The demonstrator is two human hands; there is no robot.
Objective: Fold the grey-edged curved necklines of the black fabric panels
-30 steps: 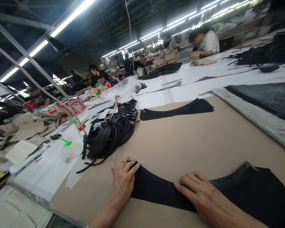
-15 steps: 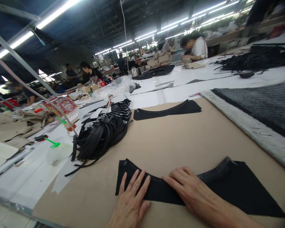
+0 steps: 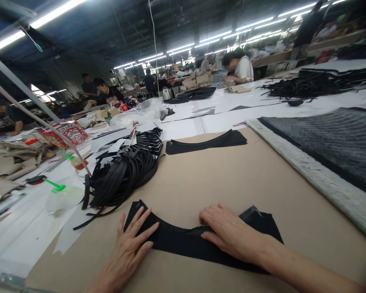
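Observation:
A black curved fabric piece [image 3: 179,243] lies on the brown sheet [image 3: 201,183] in front of me, its concave edge facing away. My left hand [image 3: 129,242] rests flat on its left end with fingers spread. Along the curved edge, my right hand [image 3: 228,234] is bent, its fingers over the far side and its thumb on the near side, gripping the edge. My right hand and forearm hide part of the fabric's right half. Farther back on the sheet lies a small stack of similar black pieces [image 3: 207,143].
Left of centre lies a bundle of black strips [image 3: 125,175]. Beside it stands a bottle with a green nozzle [image 3: 59,197]. A pale board [image 3: 299,171] bearing grey ribbed material [image 3: 329,138] lies at right. A co-worker [image 3: 242,67] bends over the table farther back.
My left hand has shifted left in view. My right hand has moved along the curved edge toward the right end, its fingers now curled over the edge. The camera view has turned slightly.

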